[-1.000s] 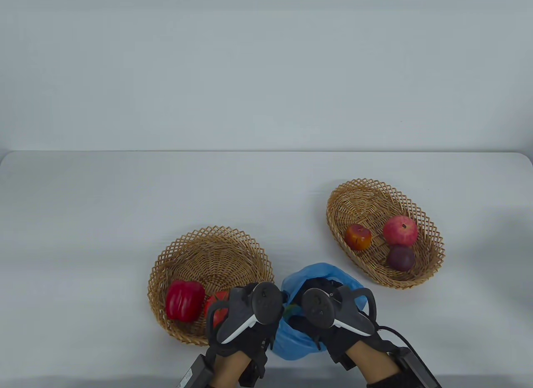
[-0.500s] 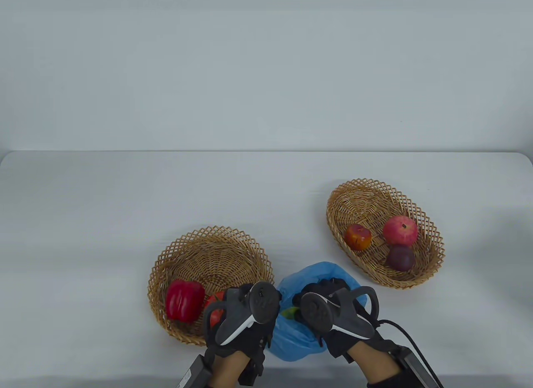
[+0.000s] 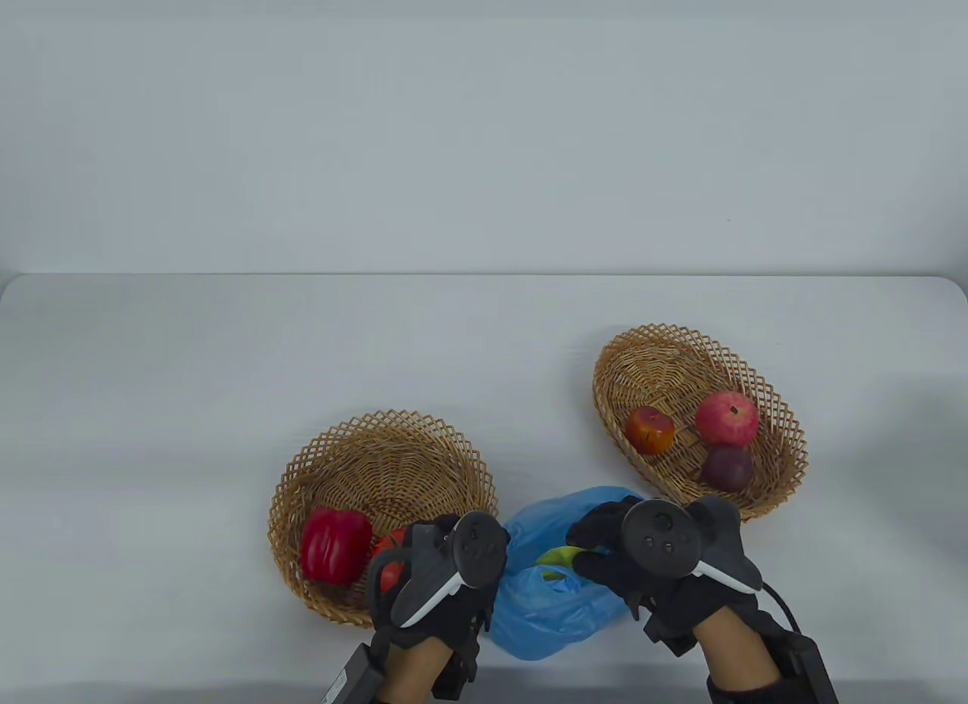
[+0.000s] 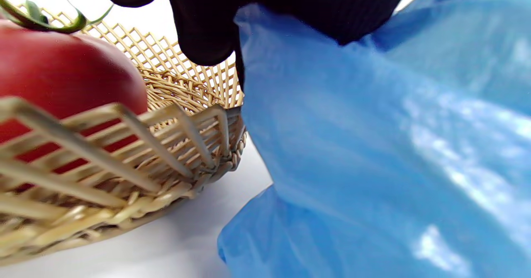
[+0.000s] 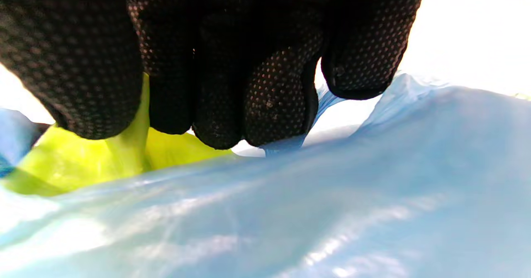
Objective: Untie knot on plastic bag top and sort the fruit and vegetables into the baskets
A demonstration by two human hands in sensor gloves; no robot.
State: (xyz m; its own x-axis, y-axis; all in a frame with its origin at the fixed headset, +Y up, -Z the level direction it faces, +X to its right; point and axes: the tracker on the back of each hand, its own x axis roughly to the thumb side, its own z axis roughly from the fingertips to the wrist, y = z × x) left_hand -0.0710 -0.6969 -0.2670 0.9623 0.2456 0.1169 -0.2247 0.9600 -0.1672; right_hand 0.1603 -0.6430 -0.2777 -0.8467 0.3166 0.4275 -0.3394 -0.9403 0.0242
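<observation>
Here the blue bag (image 3: 544,613) lies crumpled, yellow-green item (image 3: 558,558) showing.

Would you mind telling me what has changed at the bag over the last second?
The right hand has shifted rightward and drawn a yellow-green item up into the mouth of the blue bag, its fingers curled round it. The bag's top has slumped open. The left hand stays gripping the bag's left edge, and both baskets keep their contents.
</observation>
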